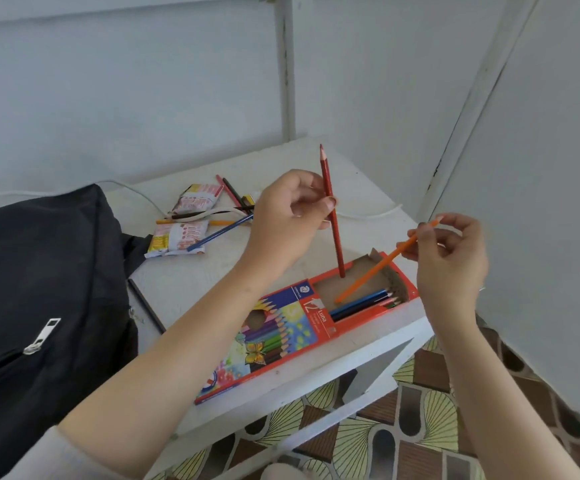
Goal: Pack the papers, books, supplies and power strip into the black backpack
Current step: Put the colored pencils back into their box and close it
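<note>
Now left hand [290,209] grip pinching one red pencil [332,216], right hand [449,251] pinching one orange pencil [382,268], one pencil box [292,327]

Soft, even daylight fills the frame, bright and slightly washed out on the pale walls [143,81]. Shadows are faint: a weak one under the left forearm on the worktop [184,282]. The black backpack [39,271] at left loses detail in darkness. Wide-angle distortion bends lines at the edges. Lower corners look soft; no strong glare.

bare forearms, pale sleeve [56,455] at left elbow, dark-painted nails
</note>
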Demonstrator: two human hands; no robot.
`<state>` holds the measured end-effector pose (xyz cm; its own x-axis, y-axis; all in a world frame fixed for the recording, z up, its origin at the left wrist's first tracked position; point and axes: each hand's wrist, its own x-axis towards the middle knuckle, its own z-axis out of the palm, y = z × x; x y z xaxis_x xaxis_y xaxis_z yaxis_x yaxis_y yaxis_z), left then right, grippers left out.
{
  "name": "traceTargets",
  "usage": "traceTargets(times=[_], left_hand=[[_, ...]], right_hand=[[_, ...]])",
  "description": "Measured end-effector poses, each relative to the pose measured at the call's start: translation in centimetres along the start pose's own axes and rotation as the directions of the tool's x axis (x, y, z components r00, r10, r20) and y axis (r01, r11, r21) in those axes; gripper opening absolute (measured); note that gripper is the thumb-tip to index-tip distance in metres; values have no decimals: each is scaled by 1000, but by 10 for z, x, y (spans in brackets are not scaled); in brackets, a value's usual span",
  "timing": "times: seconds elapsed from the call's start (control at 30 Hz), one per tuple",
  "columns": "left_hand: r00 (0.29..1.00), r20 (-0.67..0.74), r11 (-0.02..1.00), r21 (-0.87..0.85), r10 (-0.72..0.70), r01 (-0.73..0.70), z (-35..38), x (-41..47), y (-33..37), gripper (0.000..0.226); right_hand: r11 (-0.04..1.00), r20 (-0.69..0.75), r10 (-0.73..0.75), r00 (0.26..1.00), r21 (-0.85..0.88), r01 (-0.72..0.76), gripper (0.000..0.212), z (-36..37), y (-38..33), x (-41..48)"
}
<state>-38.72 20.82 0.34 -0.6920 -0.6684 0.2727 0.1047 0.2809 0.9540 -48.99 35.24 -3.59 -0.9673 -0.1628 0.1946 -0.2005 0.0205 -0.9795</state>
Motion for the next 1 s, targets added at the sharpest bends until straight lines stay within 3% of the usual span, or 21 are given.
traceTargets(times=[0.2,0.33,0.57,0.73,0.87,1.0], left_hand=[[993,94,960,263,77,-99,16,-4,-12,15],[992,97,949,295,85,-110,20,-6,-13,14],[984,144,933,330,102,-145,29,-8,-25,29],[979,168,922,350,113,-166,36,-5,-29,30],[969,244,902,413,25,-127,44,-4,-31,31],[958,283,859,500,-40,-112,47,-11,-37,33]], right_hand=[[987,55,-35,998,-153,43,23,-7,11,-3],[935,112,-88,990,-334,121,26,-11,18,-5],[803,417,-33,908,-530,272,72,-25,37,-2],[756,361,-142,922,-561,336,51,-31,49,2],[739,333,-233,914,-550,389,31,-31,61,2],[687,293,-309,905,-590,425,31,-29,67,0]])
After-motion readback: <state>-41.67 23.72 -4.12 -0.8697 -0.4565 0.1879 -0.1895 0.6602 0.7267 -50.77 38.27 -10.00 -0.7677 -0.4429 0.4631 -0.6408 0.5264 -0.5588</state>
